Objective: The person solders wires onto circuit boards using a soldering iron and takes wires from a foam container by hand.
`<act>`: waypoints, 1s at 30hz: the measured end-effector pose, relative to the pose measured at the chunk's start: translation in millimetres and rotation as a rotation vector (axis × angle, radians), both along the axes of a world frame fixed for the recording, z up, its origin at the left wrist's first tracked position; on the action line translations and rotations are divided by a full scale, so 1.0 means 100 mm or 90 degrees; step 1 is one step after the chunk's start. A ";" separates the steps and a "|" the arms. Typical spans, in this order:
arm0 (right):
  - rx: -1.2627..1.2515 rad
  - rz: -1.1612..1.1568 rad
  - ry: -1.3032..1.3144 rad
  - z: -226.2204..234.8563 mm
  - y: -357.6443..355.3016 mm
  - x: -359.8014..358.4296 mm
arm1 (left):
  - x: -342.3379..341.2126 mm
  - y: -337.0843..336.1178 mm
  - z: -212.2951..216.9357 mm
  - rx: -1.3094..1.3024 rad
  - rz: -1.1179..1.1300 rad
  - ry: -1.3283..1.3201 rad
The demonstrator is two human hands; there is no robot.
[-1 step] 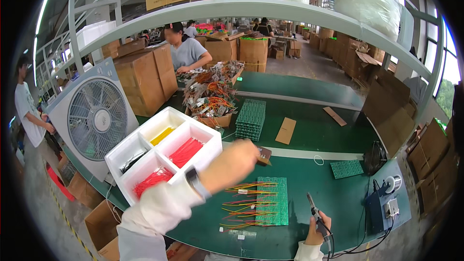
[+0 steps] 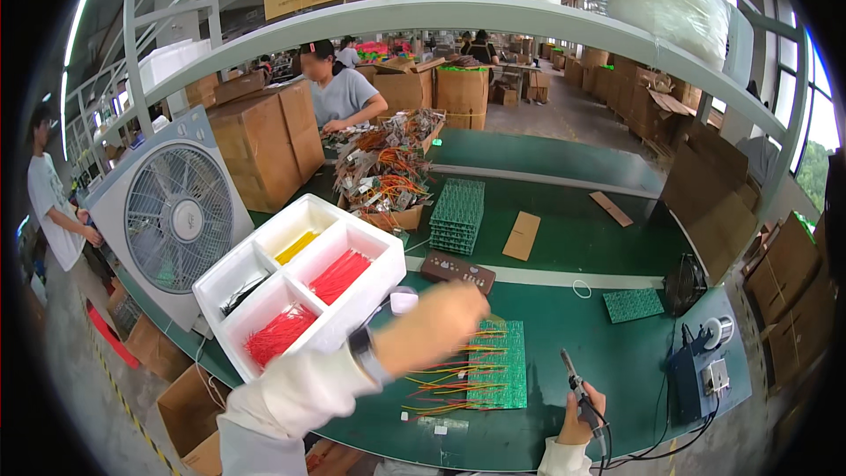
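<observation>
My left hand (image 2: 441, 322), blurred by motion, is over the upper left corner of a green circuit board panel (image 2: 502, 370). Its fingers are smeared, and whether they hold anything does not show. Red and yellow wires (image 2: 436, 388) stick out leftward from the panel on the green tabletop. To the right of it, my right hand (image 2: 580, 419) is closed round a soldering iron (image 2: 575, 381), tip pointing up and away from me. Left of my left hand stands a white foam box (image 2: 385, 271) whose compartments hold red, yellow and black wires.
Beyond lie a brown case (image 2: 456, 273), stacked green panels (image 2: 456, 216) and a cardboard strip (image 2: 522, 236). A blue soldering station (image 2: 696, 379) with a solder spool (image 2: 717, 333) sits at right, near another panel (image 2: 633, 305). A fan (image 2: 181, 220) stands left; a shelf (image 2: 476, 11) crosses overhead.
My left hand has moved toward me and slightly right, from beside the brown case to the panel's upper corner. The case now shows more fully. My right hand stays put with the soldering iron.
</observation>
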State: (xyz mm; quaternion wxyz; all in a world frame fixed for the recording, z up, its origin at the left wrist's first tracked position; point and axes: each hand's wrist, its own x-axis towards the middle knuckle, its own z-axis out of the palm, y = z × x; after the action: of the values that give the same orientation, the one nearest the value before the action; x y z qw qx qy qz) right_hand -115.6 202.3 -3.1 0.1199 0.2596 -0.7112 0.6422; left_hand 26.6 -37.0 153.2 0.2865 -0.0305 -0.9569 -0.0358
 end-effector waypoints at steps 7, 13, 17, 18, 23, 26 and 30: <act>-0.066 0.052 -0.023 0.05 -0.08 0.10 | 0.19 1.25 -1.05 0.370 0.031 -0.051; -0.098 0.094 -0.031 0.05 -0.11 0.06 | 0.07 1.30 -1.41 0.521 0.099 0.020; -0.081 0.095 -0.001 0.01 -0.07 0.05 | 0.03 1.25 -1.44 0.608 0.115 0.013; -0.081 0.094 -0.005 0.02 -0.07 0.05 | 0.02 1.24 -1.43 0.607 0.115 0.014; -0.073 0.093 -0.036 0.07 -0.07 0.08 | -0.03 1.19 -1.39 0.599 0.116 0.018; -0.062 0.106 -0.066 0.01 -0.06 0.07 | -0.08 1.17 -1.40 0.597 0.113 0.036; -0.065 0.110 -0.054 0.02 -0.07 0.07 | -0.12 1.16 -1.41 0.608 0.116 0.032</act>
State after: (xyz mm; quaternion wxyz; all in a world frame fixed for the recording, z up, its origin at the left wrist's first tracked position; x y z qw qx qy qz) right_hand -108.2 194.8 -0.8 0.0469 0.2859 -0.6568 0.6962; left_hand 14.4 78.6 12.6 0.2938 0.1875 -0.8248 -0.4452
